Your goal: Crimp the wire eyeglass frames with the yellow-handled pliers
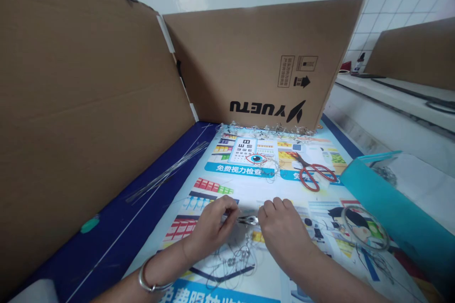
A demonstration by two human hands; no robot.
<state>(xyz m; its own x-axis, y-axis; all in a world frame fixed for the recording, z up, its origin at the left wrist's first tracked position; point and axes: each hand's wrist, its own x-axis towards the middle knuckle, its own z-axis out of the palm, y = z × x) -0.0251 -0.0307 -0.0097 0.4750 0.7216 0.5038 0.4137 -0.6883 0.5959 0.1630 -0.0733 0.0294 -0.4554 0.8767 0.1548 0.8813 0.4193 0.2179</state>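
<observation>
My right hand [282, 227] is closed around a pair of small pliers [249, 220], whose metal jaws point left. Just left of the jaw tips, my left hand [216, 220] pinches a thin wire, mostly hidden by the fingers; a metal bangle circles that wrist. Beneath both hands lies a loose tangle of fine wire with small clear pieces [238, 260]. Red-handled scissors [314, 175] rest beyond my right hand, blades apart. A coil of wire [368, 234] sits to the right, with loose strands beside it.
Tall cardboard panels [256, 66] wall off the back and left. Wire pieces [270, 130] line the back panel's foot. Straight wires [170, 170] lie on the left blue strip. A turquoise box [384, 199] holding wire stands right. A printed sheet [249, 189] covers the table.
</observation>
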